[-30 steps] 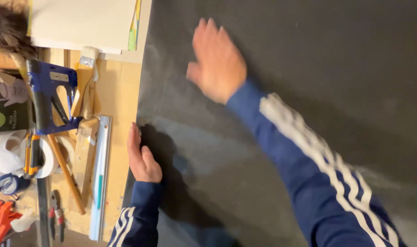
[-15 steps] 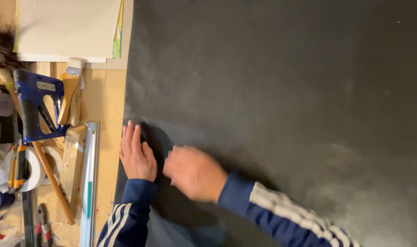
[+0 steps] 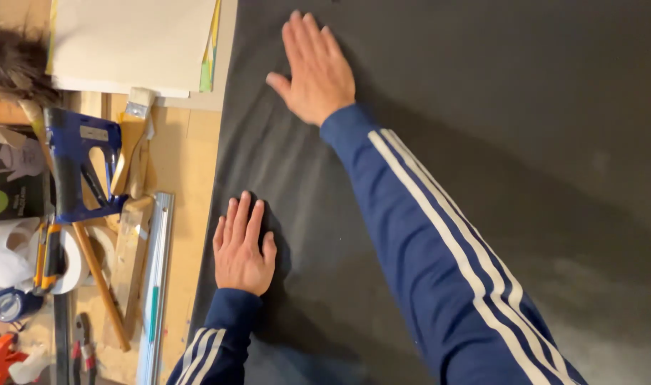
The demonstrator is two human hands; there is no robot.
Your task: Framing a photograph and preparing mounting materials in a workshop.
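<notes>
Workbench, dark fabric [image 3: 482, 142] | left hand [image 3: 243, 249] flat, grip open | right hand [image 3: 314, 68] flat, grip open

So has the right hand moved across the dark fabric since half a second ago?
Yes. The right hand slid up the dark fabric sheet, away from the flat left hand.

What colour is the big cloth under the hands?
The cloth is dark grey, almost black, seen in the head view.

Navy sleeves, 3 white stripes down each arm; bare hands.
</notes>
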